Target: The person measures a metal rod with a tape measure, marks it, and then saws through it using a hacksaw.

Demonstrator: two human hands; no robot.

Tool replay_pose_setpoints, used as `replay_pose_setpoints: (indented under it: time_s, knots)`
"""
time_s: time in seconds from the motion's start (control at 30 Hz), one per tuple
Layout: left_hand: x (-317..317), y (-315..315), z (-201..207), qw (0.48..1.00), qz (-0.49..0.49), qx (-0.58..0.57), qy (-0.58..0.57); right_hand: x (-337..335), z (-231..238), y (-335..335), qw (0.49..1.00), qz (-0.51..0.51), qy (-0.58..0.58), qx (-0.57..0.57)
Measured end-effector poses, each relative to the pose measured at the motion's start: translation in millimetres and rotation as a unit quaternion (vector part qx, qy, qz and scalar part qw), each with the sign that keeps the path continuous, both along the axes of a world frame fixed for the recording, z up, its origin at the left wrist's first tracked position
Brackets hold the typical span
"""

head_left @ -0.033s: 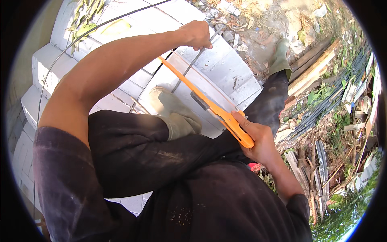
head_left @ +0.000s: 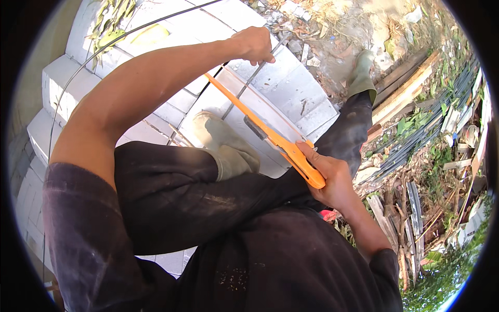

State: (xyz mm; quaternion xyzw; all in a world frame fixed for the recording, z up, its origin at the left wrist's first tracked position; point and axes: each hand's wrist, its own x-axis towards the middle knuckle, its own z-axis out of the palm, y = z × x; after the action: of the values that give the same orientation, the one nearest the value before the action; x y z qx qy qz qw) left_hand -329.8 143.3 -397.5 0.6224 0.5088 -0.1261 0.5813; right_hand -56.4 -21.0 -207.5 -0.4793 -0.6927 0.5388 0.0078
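My left hand (head_left: 253,46) is closed around a thin grey metal rod (head_left: 252,78), which slants across the pale blocks (head_left: 299,86). In my right hand (head_left: 332,179) is the handle of an orange hacksaw (head_left: 280,141). Its frame reaches up and left across the rod, and its far end lies close below my left forearm. The thin blade runs along the frame's far side; its exact contact with the rod is hard to see. One of my boots (head_left: 226,148) is planted on the blocks just left of the hacksaw, over the rod's lower stretch.
My other boot (head_left: 362,70) stands on littered ground at the far right. Wooden planks (head_left: 408,86), a bundle of dark rods (head_left: 410,148) and scrap wood (head_left: 410,223) lie on the right. A long thin bent rod (head_left: 78,73) arcs across the left. Leaves (head_left: 112,36) rest on the far blocks.
The hacksaw and my right hand have shifted very slightly up and to the left. My left hand and the rod stay in place.
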Motion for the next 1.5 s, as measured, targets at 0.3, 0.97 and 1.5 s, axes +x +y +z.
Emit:
replay_pose_setpoints:
  time_s: [0.3, 0.97, 1.5]
  knots:
    - [-4.0, -1.2, -1.6, 1.0, -0.004, 0.005, 0.008, 7.1, 15.1, 0.5, 0.999, 0.033, -0.031, -0.008]
    - [2.5, 1.0, -6.8, 1.0, -0.004, 0.005, 0.01, -49.0, -43.9, 13.1, 0.999, 0.028, -0.019, 0.041]
    - [4.8, 2.4, 2.6, 0.999, -0.032, 0.013, 0.03, -52.1, -55.1, 3.0, 0.997, 0.036, -0.035, 0.064]
